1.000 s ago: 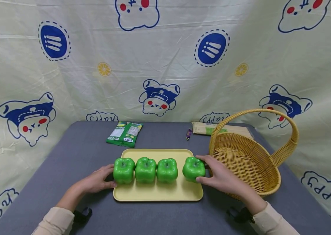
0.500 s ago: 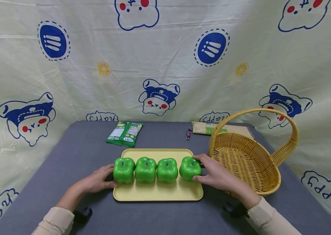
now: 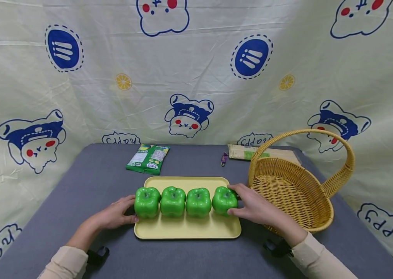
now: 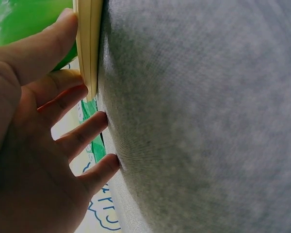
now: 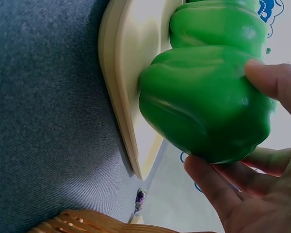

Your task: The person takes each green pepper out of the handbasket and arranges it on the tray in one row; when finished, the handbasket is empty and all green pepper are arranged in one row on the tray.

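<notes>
Several green bell peppers stand in a row on a pale yellow tray (image 3: 189,231). My right hand (image 3: 252,205) holds the rightmost bell pepper (image 3: 225,200) from its right side, thumb on the near side and fingers on the far side. In the right wrist view this pepper (image 5: 203,104) sits between thumb and fingertips, right up against its neighbour. My left hand (image 3: 117,213) rests at the tray's left end beside the leftmost bell pepper (image 3: 147,202). The left wrist view has its thumb (image 4: 48,46) at the tray rim, the other fingers spread, some tips at the cloth.
A wicker basket (image 3: 287,188) with a tall handle stands right of the tray, close by my right forearm. Behind lie a green snack packet (image 3: 148,159), a small purple-wrapped sweet (image 3: 224,159) and a flat beige package (image 3: 241,152). A printed curtain (image 3: 196,58) hangs behind the table.
My right hand has moved left with the rightmost bell pepper, closing the gap to the one beside it. The left hand and the other peppers have stayed put.
</notes>
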`<action>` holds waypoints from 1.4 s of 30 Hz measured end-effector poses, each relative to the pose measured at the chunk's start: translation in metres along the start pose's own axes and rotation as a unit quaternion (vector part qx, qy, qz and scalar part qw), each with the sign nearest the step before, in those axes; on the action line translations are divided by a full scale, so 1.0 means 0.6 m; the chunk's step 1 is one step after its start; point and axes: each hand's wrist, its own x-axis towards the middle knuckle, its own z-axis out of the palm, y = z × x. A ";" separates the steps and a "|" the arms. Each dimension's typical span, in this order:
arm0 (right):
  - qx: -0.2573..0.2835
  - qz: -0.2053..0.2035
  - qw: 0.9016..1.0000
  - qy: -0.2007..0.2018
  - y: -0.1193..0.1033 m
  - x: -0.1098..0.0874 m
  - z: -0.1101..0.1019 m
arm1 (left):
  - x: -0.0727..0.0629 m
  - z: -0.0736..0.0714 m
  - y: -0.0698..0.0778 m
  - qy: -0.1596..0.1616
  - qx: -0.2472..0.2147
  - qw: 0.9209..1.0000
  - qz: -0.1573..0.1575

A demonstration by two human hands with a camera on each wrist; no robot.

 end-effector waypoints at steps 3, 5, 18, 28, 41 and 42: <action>-0.003 -0.001 1.000 -0.003 -0.001 0.001 0.000 | 0.000 0.000 0.001 0.000 0.000 1.000 0.001; -0.003 -0.003 1.000 -0.005 -0.002 0.001 0.000 | -0.001 0.000 0.001 0.001 0.001 1.000 0.004; 0.007 -0.016 1.000 -0.003 -0.001 0.000 0.000 | -0.002 -0.001 -0.003 0.018 0.023 0.999 0.026; 0.008 -0.012 1.000 0.012 -0.003 -0.004 0.000 | -0.001 -0.001 -0.003 0.017 0.019 0.999 0.025; -0.032 -0.025 0.994 0.104 -0.014 -0.020 -0.015 | 0.001 0.000 -0.004 0.024 0.014 0.999 0.022; -0.036 -0.026 0.993 0.111 -0.015 -0.022 -0.016 | 0.001 0.000 -0.004 0.025 0.014 0.999 0.023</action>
